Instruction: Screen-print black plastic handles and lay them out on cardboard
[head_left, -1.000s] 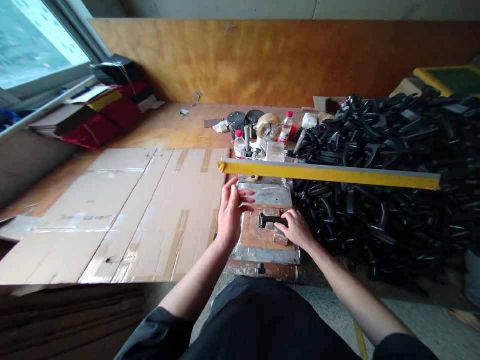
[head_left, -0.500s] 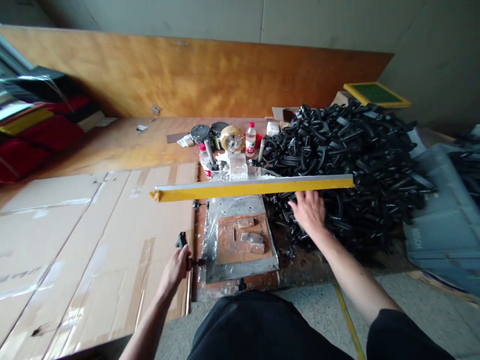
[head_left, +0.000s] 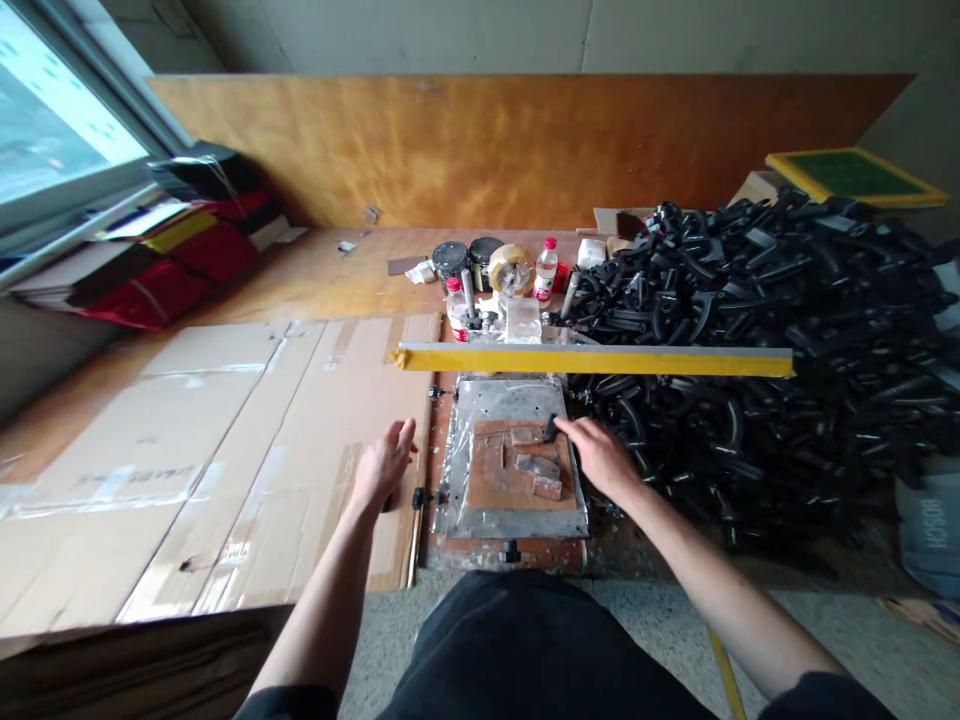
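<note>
My right hand (head_left: 604, 460) pinches a small black plastic part (head_left: 551, 429) over the right side of the metal plate (head_left: 457, 430). On that plate lies a brown board (head_left: 487, 492) with several small blocks (head_left: 538, 466) fixed or resting on it. My left hand (head_left: 386, 465) hovers over the flattened cardboard (head_left: 315, 400), left of the plate, with loosely bent fingers and nothing visible in them. Just below it a dark piece (head_left: 387, 503) shows partly on the cardboard. A yellow-edged bar (head_left: 600, 360) spans above the plate's far end.
A large heap of black plastic parts (head_left: 705, 300) covers the table's right side. Behind the bar stand bottles (head_left: 546, 272), dark jars (head_left: 450, 260) and a tape roll (head_left: 511, 270). A grey bin (head_left: 926, 530) is at far right; red and black stacks (head_left: 172, 260) are at left.
My right hand has come from the heap to the plate with a black part. My left hand has let go of a black part above the cardboard. The view has shifted left.
</note>
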